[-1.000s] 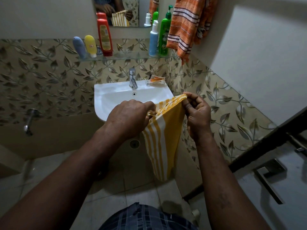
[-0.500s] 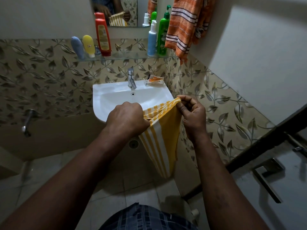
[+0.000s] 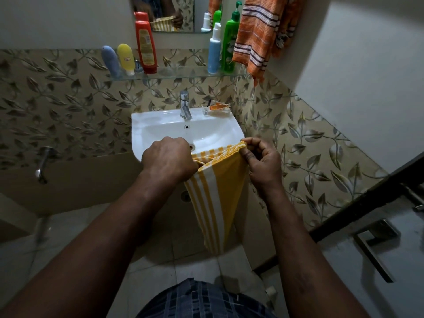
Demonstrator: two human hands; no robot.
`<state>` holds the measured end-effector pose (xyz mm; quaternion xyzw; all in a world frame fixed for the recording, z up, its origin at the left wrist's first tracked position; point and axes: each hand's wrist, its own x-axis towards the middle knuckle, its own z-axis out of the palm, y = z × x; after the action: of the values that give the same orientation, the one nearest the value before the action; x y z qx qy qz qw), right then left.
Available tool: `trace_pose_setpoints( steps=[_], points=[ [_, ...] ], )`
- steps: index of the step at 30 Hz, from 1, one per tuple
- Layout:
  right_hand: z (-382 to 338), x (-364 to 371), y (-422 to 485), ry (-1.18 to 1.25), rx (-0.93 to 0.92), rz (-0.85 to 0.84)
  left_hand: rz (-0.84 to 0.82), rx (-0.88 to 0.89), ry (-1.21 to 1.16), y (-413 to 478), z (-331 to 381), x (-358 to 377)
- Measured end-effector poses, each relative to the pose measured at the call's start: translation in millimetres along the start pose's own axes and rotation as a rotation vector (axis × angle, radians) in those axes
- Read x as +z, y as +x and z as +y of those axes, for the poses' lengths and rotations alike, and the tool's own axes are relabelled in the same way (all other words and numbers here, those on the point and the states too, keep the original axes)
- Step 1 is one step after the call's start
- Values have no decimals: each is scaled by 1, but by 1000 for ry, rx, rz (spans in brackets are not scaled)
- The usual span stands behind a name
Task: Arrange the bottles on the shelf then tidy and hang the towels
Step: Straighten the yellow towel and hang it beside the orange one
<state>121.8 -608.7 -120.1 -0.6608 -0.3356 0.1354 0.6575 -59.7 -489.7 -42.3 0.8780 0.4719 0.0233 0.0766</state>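
Observation:
A yellow towel with white stripes (image 3: 218,200) hangs folded in front of the sink. My left hand (image 3: 168,160) grips its top left corner and my right hand (image 3: 261,160) pinches its top right corner. An orange striped towel (image 3: 259,33) hangs at the upper right, beside the mirror. On the glass shelf (image 3: 181,72) stand a grey-blue tube (image 3: 110,59), a yellow tube (image 3: 126,58), a red bottle (image 3: 145,45), a blue bottle with a white cap (image 3: 214,50) and a green pump bottle (image 3: 230,44).
A white sink (image 3: 160,125) with a chrome tap (image 3: 184,106) sits below the shelf, with a soap dish (image 3: 216,109) on its right corner. A mirror (image 3: 165,12) hangs above. A wall tap (image 3: 43,162) sticks out at the left. A dark door with a handle (image 3: 376,246) is at the right.
Both hands have kept their hold on the yellow towel and drawn its top edge a little lower and closer together; the view has tilted slightly downward.

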Motion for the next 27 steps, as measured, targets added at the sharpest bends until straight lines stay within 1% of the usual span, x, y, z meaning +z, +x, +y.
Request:
trace_pose_setpoints(
  steps=[4,10,11,13,16,17,20,22,23,27],
  points=[
    [2,-2,-4,-37,13,-31,-35,-2,18,-1,-5,4],
    [1,6,-9,-92,-23,-70,-180,18,30,0,-11,2],
    [1,6,-9,-94,-24,-70,-184,20,24,1,-12,2],
    [1,5,-8,-93,-18,-53,-139,3,-8,2,-13,5],
    [7,0,-6,-51,2,2,-4,-36,-155,2,-14,12],
    [8,-1,-6,-28,9,18,25,-56,-256,2,-14,15],
    [10,-5,-5,45,21,26,57,-107,-667,-1,-21,18],
    [10,-6,-6,86,21,13,36,-99,-846,-2,-28,16],
    [9,-6,-7,103,19,12,27,-66,-860,-3,-31,14],
    [3,-3,-4,127,5,3,64,69,-778,0,-39,8]
  ],
)
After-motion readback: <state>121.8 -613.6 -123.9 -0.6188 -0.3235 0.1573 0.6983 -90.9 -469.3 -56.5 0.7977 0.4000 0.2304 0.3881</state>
